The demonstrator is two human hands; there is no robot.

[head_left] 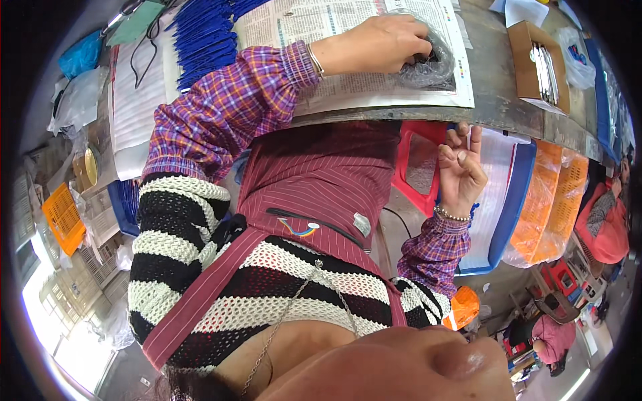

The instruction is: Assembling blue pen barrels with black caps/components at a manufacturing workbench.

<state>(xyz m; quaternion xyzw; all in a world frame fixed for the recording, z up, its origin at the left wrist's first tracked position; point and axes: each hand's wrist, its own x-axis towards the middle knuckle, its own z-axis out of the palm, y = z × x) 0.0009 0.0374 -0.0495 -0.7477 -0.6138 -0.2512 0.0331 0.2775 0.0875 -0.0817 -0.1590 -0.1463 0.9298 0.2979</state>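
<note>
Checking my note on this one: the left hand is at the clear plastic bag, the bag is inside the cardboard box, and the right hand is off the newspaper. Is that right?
Not quite: in the head view, the clear plastic bag lies on the newspaper, not inside the cardboard box. The left hand is at the bag, and the right hand is off the newspaper, as you noted.

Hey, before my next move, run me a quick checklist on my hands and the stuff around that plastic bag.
1. Left hand at the clear plastic bag: ok, touching it.
2. Right hand at the bag: not ok, it's apart, by the table's near edge.
3. Newspaper under the bag: ok.
4. Dark contents identifiable: cannot tell, partly hidden by the left hand.
5. Blue strips clear of the bag: ok, they lie off to its left.
</note>
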